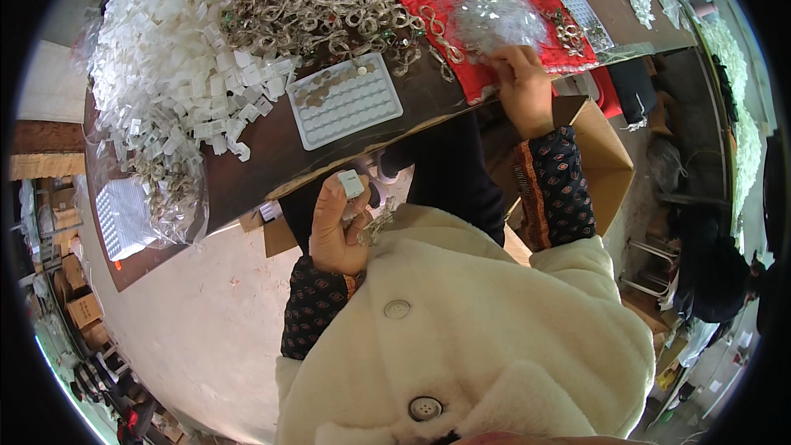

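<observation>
My left hand [336, 235] is closed around a small white plastic case [350, 184] in front of my coat, below the table edge. A thin bundle of wire [377, 224] hangs out beside its fingers. My right hand [525, 92] reaches over the table's front edge to a heap of thin clear plastic pieces [498, 16], perhaps little bags, on a red cloth [445, 25]. Its fingertips are bunched at the heap's near edge, and what they pinch is hidden. Between the hands, a white tray [350, 118] holds several round coin cells [338, 82] in its far rows.
A big pile of white plastic cases [156, 41] covers the table's left. Coiled wire bundles [321, 0] heap up at the back middle. Another tray [587, 21] lies right of the cloth. A cardboard box [606, 156] stands below the table edge at right.
</observation>
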`<state>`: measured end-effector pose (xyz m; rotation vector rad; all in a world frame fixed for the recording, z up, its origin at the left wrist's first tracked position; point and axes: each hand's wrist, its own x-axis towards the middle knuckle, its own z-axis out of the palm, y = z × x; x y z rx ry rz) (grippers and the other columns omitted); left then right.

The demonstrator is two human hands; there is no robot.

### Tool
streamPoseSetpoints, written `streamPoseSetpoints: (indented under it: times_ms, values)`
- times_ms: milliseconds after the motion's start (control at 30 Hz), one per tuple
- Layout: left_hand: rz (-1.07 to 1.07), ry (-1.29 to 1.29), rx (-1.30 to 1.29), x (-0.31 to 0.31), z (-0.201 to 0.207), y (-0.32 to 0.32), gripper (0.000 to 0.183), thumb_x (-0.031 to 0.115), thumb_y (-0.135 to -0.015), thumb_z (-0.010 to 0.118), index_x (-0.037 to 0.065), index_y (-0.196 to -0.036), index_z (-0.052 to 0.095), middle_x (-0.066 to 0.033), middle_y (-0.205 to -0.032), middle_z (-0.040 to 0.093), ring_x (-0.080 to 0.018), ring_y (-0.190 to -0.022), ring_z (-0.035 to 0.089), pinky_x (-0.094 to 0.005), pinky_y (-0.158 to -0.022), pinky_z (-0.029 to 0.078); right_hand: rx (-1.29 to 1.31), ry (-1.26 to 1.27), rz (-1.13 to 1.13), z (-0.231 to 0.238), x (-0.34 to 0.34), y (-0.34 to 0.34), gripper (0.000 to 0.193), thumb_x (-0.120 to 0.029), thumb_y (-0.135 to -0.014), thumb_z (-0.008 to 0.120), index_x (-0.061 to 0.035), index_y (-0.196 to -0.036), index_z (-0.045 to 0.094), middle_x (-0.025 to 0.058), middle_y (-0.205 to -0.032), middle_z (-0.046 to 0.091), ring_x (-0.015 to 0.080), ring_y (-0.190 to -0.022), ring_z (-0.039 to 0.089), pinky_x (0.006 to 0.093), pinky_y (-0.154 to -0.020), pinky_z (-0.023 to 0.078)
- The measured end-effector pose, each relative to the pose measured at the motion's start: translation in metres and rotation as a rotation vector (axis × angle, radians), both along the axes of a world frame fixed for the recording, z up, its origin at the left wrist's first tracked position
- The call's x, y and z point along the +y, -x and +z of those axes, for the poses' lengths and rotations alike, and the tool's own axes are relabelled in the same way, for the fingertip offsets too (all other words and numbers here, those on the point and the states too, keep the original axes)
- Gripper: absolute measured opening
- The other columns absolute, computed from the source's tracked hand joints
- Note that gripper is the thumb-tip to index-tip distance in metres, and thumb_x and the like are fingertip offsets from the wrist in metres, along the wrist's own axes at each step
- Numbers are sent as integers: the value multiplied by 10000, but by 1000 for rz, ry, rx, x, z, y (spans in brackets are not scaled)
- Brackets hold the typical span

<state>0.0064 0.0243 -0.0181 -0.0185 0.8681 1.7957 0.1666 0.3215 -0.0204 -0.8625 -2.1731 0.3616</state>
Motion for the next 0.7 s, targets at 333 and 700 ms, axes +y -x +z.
streamPoseSetpoints:
  times_ms: [333,700]
  values:
    - [89,-39,101,-4,12,-6,241,178,-985,621,38,-1179,600,-92,-1046,690,-47,-691,527,-165,-453,316,110,111,636,55,-122,45,215,99,-843,644,-16,-1021,674,124,-907,663,247,-785,661,312,-702,542]
    - [106,-154,91,-16,21,-1,199,59,-933,687,12,-1121,641,-61,-963,684,-85,-797,617,-209,-702,508,83,90,903,73,-156,66,192,38,-816,677,-4,-995,621,122,-883,662,301,-749,671,350,-651,554]
